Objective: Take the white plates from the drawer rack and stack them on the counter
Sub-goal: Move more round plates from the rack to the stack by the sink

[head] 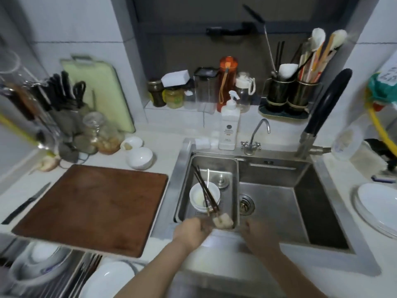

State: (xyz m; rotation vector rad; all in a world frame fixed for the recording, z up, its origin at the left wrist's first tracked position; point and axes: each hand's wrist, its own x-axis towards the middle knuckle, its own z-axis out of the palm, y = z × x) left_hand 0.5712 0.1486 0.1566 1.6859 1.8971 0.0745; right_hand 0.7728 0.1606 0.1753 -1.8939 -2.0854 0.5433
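White plates (380,208) sit stacked at the right edge of the counter (165,147), just beside the steel sink (279,203). More white plates (107,280) stand in the drawer rack (71,276) pulled out below the counter's front edge, at the lower left. Both hands hover over the sink's front rim: the left hand (190,232) and the right hand (258,235) appear to hold a blurred white plate (219,239) between them, fingers curled at its sides, though motion blur hides the exact grip. Behind them a small white bowl (204,195) with dark chopsticks (207,193) lies in the sink's inner basin. A brown cutting board (92,207) covers the counter left of the sink, with a black-handled knife (26,203) beside its left edge.
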